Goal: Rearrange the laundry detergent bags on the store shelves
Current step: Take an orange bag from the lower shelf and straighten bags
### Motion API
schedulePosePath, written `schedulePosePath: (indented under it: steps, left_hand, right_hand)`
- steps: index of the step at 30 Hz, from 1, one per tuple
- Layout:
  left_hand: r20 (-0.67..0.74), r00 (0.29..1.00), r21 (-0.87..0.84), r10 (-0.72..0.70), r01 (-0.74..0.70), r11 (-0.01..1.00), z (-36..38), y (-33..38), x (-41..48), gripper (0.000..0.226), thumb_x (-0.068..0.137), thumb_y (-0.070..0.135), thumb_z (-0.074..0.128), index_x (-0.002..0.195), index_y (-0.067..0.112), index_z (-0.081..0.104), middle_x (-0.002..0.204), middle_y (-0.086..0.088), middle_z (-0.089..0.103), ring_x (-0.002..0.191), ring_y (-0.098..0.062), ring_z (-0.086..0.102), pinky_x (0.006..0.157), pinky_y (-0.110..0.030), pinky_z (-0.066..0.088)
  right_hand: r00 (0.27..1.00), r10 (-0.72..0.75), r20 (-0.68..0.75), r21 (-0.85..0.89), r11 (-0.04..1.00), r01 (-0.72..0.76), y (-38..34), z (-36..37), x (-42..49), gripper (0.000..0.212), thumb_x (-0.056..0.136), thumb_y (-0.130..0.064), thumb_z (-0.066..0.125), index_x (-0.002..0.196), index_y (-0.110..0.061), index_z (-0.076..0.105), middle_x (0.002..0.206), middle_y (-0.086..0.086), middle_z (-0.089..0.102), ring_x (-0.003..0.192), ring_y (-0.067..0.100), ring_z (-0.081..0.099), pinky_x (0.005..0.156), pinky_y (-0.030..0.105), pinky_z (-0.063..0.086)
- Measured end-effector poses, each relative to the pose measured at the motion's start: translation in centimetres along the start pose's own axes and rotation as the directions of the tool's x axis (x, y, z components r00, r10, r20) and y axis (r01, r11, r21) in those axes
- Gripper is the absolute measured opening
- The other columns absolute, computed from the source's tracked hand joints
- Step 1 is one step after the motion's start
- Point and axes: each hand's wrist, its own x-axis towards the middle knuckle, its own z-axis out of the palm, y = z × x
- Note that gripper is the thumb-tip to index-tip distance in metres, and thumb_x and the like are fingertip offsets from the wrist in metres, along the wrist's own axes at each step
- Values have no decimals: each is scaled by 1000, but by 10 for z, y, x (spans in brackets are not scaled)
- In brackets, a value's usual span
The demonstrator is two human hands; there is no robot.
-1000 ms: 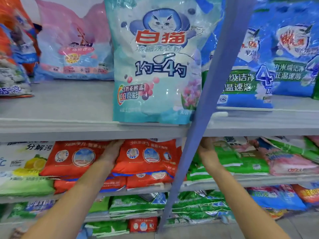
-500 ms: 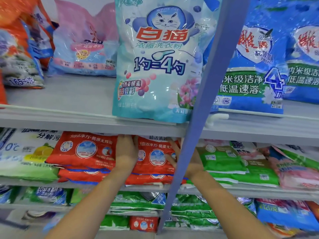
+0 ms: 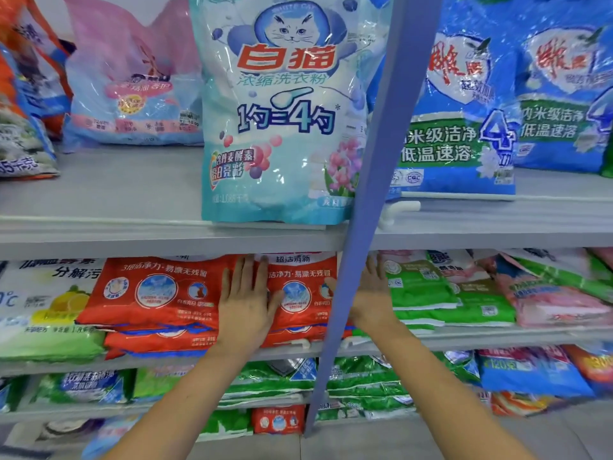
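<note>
Since a second ago the right hand [image 3: 373, 293] has crossed from the green bags [image 3: 421, 293] to the red detergent bag [image 3: 298, 293]. That bag lies atop its stack on the middle shelf [image 3: 497, 340], top edge rearward, long axis front-to-back. Both hands flank it flat, fingers straight, grasping nothing. The left hand [image 3: 247, 303] overlaps the neighbouring red bag [image 3: 156, 293], and the blue post [image 3: 374, 161] partly hides the right hand.

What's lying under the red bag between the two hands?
Beneath the red bag, the edge of a second red bag shows, resting on the shelf. The rest of it is covered by the bag above and the left hand.
</note>
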Motion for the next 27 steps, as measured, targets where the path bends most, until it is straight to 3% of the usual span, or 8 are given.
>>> schedulePosePath:
  steps: [3,6,10,14,16,20,25,27]
  left_hand:
    - [-53,999,-88,1,-6,996,-6,2,-4,56,90,39,55,134,4,50,136,-20,52,128,-38,47,108,-55,32]
    - [-114,993,-204,-8,-16,979,-15,7,-18,44,83,19,70,122,4,57,121,-18,60,109,-38,58,95,-53,45]
    - [-153,988,-421,-32,-36,906,-27,15,-49,23,83,6,69,105,7,63,101,-8,65,84,-27,64,72,-38,51]
    - [-141,987,-568,76,-144,810,-38,46,-73,3,84,21,61,86,22,63,71,20,61,62,2,57,58,-15,44]
    - [-107,981,-601,161,-193,776,-38,71,-76,10,86,31,53,82,26,61,64,24,56,62,5,55,55,-8,38]
    - [-65,973,-642,222,-211,737,-26,121,-68,12,87,28,56,78,25,63,56,23,51,56,4,51,50,-5,31]
    - [-52,988,-671,143,-141,728,4,178,-51,8,86,27,57,82,24,63,65,12,62,62,-4,57,53,-22,42]
    - [-58,996,-662,71,-92,744,17,200,-43,11,84,27,56,80,20,64,63,9,63,61,-6,57,53,-21,42]
  right_hand:
    - [981,136,-140,137,984,-117,25,-17,-38,49,91,-28,58,133,-6,49,140,18,45,128,38,43,104,49,38]
    - [939,279,-203,276,936,-218,55,-22,-78,37,90,-17,59,124,-3,54,130,16,51,117,34,48,94,42,42]
    - [866,422,-269,371,875,-311,90,-32,-130,29,89,-8,60,118,-4,58,119,14,54,104,32,53,84,35,39]
    - [793,507,-339,396,841,-369,126,-43,-156,24,87,-2,60,111,-3,60,107,14,57,101,33,52,78,35,38]
    - [780,519,-351,398,836,-378,144,-50,-162,22,87,-1,60,109,-3,61,103,14,58,97,34,53,76,39,40]
    - [759,531,-377,430,826,-364,183,-68,-164,22,88,-3,59,110,-6,61,99,5,61,91,26,55,74,38,44]
    - [785,501,-365,348,855,-384,265,-85,-156,14,89,-8,58,102,-9,62,83,4,65,69,24,58,58,31,39]
    - [802,479,-357,272,875,-401,304,-88,-150,15,88,-12,60,103,-12,63,84,6,68,65,25,59,56,30,35]
